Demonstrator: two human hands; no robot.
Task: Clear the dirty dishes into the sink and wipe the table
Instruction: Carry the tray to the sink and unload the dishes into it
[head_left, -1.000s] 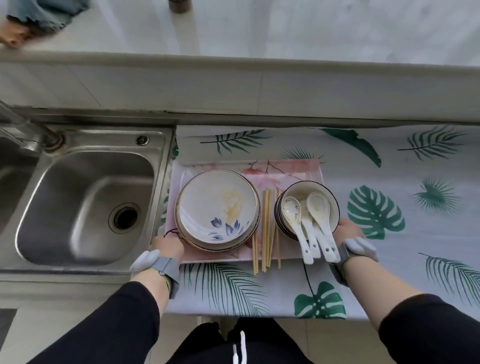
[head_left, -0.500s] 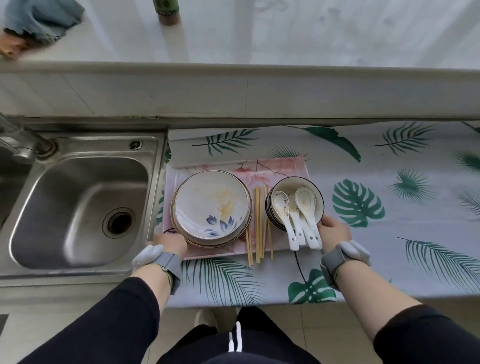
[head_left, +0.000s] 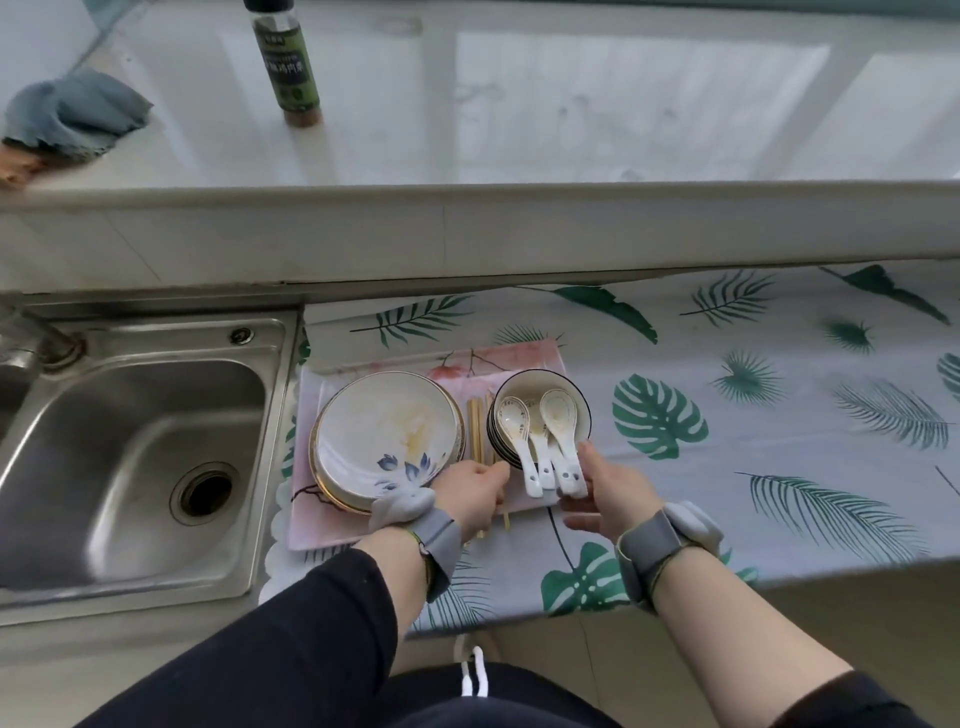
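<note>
Leaf-printed cloth (head_left: 779, 467) covers the counter to the right of a steel sink (head_left: 130, 467), and a pink tray (head_left: 519, 358) sits on it just beside the sink rim. On the tray are a stack of plates (head_left: 384, 431), a bundle of chopsticks (head_left: 475, 431) and a stack of bowls (head_left: 540, 395) with white spoons (head_left: 550, 447) lying in the top one, handles hanging over its near edge.

Her left hand (head_left: 467, 493) is over the near ends of the chopsticks, fingers curled; whether it has them pinched I cannot tell. Her right hand (head_left: 608, 493) is at the spoon handles, thumb beside them and fingers curled below, seemingly taking hold of them.

I would worry about the spoons: they lie loose, so a tug on one handle could tip the others out or rock the bowl stack. Chopsticks gathered one-handed could easily scatter to the floor. The plates look smeared with sauce, so they may be slippery.

Up on the ledge stand a bottle (head_left: 288, 62) with a dark green label, its writing too small to read, and a blue-grey rag (head_left: 72, 114), likely for wiping.
</note>
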